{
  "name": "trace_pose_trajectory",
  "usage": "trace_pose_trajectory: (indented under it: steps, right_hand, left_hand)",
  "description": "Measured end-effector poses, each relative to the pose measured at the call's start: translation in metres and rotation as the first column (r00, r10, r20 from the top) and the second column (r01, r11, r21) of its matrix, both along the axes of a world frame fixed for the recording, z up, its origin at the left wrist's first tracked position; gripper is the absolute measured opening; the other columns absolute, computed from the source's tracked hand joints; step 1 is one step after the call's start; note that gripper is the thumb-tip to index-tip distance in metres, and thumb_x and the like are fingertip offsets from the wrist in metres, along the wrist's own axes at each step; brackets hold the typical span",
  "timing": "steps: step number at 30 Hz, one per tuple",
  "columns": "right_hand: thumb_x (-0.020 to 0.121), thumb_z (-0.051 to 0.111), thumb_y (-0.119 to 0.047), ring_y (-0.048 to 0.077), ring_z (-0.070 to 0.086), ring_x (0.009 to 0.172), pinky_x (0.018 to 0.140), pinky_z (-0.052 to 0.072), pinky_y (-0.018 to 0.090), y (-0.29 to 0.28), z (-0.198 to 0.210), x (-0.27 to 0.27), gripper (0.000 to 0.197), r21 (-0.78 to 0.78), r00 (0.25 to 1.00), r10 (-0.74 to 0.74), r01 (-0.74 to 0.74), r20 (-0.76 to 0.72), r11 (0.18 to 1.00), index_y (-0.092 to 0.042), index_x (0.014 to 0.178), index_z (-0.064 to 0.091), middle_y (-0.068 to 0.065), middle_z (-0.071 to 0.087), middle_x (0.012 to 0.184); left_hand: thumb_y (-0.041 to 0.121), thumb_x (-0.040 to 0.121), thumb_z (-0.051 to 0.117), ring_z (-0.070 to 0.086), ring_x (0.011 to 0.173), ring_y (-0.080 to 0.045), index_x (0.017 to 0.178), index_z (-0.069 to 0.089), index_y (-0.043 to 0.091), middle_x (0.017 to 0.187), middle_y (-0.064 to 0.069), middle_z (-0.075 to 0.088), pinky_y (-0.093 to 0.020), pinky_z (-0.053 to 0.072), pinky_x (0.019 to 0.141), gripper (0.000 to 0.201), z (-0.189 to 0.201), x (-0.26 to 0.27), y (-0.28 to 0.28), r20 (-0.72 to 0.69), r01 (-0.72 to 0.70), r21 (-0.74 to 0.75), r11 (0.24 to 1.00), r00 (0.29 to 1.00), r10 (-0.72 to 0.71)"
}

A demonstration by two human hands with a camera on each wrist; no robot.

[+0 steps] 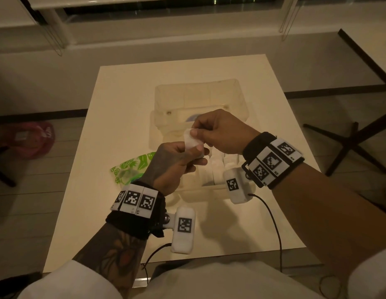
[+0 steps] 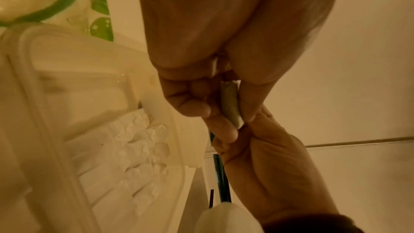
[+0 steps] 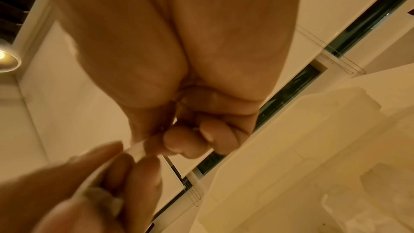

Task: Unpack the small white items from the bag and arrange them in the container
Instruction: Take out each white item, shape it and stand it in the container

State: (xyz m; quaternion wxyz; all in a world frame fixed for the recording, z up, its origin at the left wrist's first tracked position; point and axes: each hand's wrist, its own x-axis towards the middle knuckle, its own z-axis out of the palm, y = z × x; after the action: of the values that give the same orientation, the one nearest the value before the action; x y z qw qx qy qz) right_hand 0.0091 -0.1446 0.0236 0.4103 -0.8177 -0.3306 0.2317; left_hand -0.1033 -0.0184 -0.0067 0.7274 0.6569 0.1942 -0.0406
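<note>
A small flat white packet (image 1: 193,141) is pinched by the left hand (image 1: 174,167) and right hand (image 1: 222,132), above the container (image 1: 241,100).

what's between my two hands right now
One small white item, pinched by left hand and right hand above the clear container. Head view shows it best.

table (image 1: 127,100): cream, square | floor (image 1: 30,180): pale planks | window (image 1: 144,9): dark, behind sill | lamp (image 3: 6,59): lit
</note>
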Motion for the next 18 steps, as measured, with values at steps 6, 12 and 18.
trace_pose_trajectory:
  steps: [6,12,18]
  right_hand:
    - [0.093,0.061,-0.022,-0.001,0.054,0.059,0.061,0.045,0.016,-0.002,0.001,0.004,0.016,-0.035,0.996,0.083,-0.084,-0.025,0.996,-0.020,0.081,0.071,-0.016,0.062,0.062]
    - [0.097,0.055,-0.030,0.005,0.055,0.062,0.065,0.049,0.026,-0.004,0.006,0.007,0.020,-0.061,0.996,0.083,-0.084,-0.019,0.995,-0.017,0.088,0.069,-0.009,0.062,0.068]
    - [0.093,0.061,-0.022,0.002,0.053,0.057,0.060,0.046,0.021,-0.002,0.006,0.011,0.016,-0.064,0.996,0.091,-0.090,0.009,0.994,-0.019,0.080,0.070,-0.012,0.060,0.063]
  left_hand:
    - [0.035,0.095,0.055,0.071,0.093,-0.017,0.105,0.070,0.010,0.101,-0.001,0.075,-0.031,0.049,0.074,0.030,0.005,0.003,0.004,-0.029,0.132,0.058,0.990,0.991,-0.130]
    - [0.034,0.097,0.049,0.070,0.080,-0.019,0.103,0.068,0.005,0.096,-0.009,0.075,-0.031,0.045,0.068,0.035,0.003,0.004,0.005,0.035,0.146,0.040,0.988,0.988,-0.147]
    - [0.026,0.092,0.061,0.072,0.083,-0.017,0.099,0.072,0.008,0.097,-0.003,0.076,-0.034,0.045,0.073,0.022,0.002,0.002,0.001,-0.012,0.157,0.068,0.985,0.988,-0.157]
